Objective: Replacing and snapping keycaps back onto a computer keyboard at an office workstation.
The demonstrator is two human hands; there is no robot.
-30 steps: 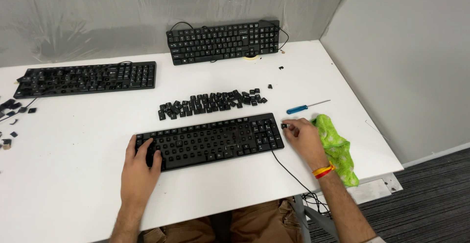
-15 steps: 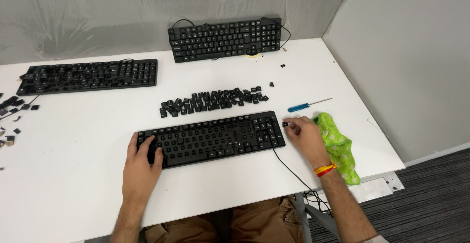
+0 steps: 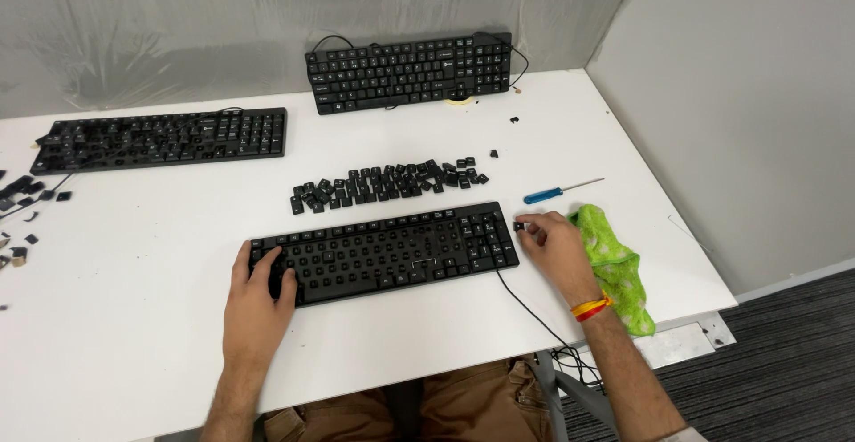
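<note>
A loose keycap (image 3: 518,226) sat pinched in the right hand's (image 3: 554,244) fingertips just off the near keyboard's (image 3: 383,251) right end, the left hand (image 3: 258,295) flat, open, steadying it; a slack pinch could drop it among the keycaps (image 3: 387,184).

The near keyboard (image 3: 383,251) was black on a white bench (image 3: 134,335), as were the loose keycaps (image 3: 387,184) behind it. Right of it lay a blue-handled screwdriver (image 3: 557,192) and a bright green cloth (image 3: 614,264); the right hand (image 3: 552,242) wore a red-and-yellow wristband (image 3: 590,308).
</note>
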